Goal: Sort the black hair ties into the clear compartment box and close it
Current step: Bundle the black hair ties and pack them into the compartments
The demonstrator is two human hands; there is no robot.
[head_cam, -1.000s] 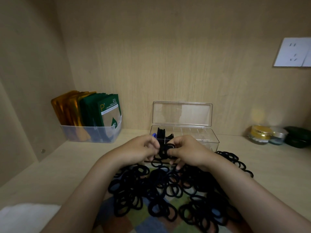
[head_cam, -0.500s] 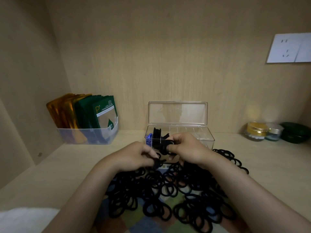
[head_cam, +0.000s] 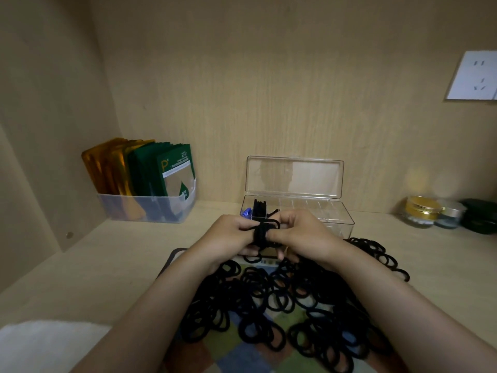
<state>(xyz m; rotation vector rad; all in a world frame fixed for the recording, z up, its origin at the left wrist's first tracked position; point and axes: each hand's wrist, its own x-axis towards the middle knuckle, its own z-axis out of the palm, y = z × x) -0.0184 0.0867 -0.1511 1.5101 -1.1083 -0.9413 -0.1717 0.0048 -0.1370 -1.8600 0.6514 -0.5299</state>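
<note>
A small bundle of black hair ties (head_cam: 262, 234) is pinched between my left hand (head_cam: 228, 238) and my right hand (head_cam: 301, 235), just in front of the clear compartment box (head_cam: 333, 215). The box stands with its lid (head_cam: 294, 177) up against the back wall. Its leftmost compartments hold a few black ties (head_cam: 259, 208) and something blue (head_cam: 246, 212); the others look bare. A big loose heap of black hair ties (head_cam: 282, 300) lies on a checked mat (head_cam: 242, 356) below my wrists.
A clear bin of gold and green sachets (head_cam: 145, 184) stands at the back left. Small jars with gold, silver and dark green lids (head_cam: 422, 211) sit at the back right. A white cloth (head_cam: 48, 345) lies at the near left. A wall socket (head_cam: 476, 76) is upper right.
My left hand has come back up from the heap and joined the right on the bundle of ties, in front of the box. The heap and box have not moved.
</note>
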